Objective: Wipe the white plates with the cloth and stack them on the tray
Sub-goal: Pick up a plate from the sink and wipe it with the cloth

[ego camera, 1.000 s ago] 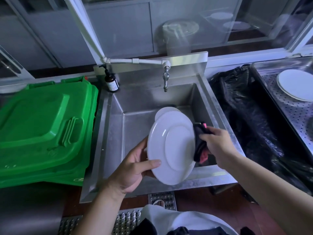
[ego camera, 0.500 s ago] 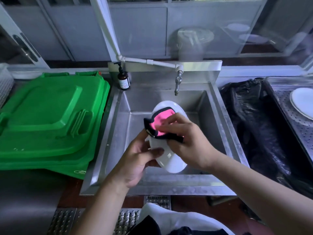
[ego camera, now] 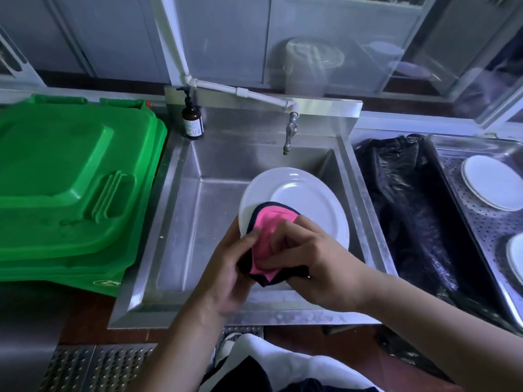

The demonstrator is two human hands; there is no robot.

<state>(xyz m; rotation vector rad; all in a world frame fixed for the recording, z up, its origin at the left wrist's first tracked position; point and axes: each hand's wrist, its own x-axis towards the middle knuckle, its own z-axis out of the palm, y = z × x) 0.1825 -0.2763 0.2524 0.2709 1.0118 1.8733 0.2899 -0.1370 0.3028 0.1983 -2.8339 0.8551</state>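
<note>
A: Where is the white plate held?

B: It is held tilted over the basin of the steel sink, below and in front of the tap. Its lower left rim is gripped by the left hand, with the thumb laid on the face of the plate against the cloth.

A: And the cloth?

B: A pink cloth with a dark edge is pressed onto the near part of the plate. It is bunched under the curled fingers of the right hand, so that hand is closed around the cloth.

A: What is seen to the right of the sink?

B: A black plastic bag is spread just beside the sink. Beyond it a perforated metal tray is set, and a white plate on the tray is lying flat there. A second white piece at the frame's edge is cut off, so it cannot be told for certain what it is.

A: And to the left of the sink?

B: Green bin lids are stacked there. A brown pump bottle is stood at the sink's back left corner.
</note>
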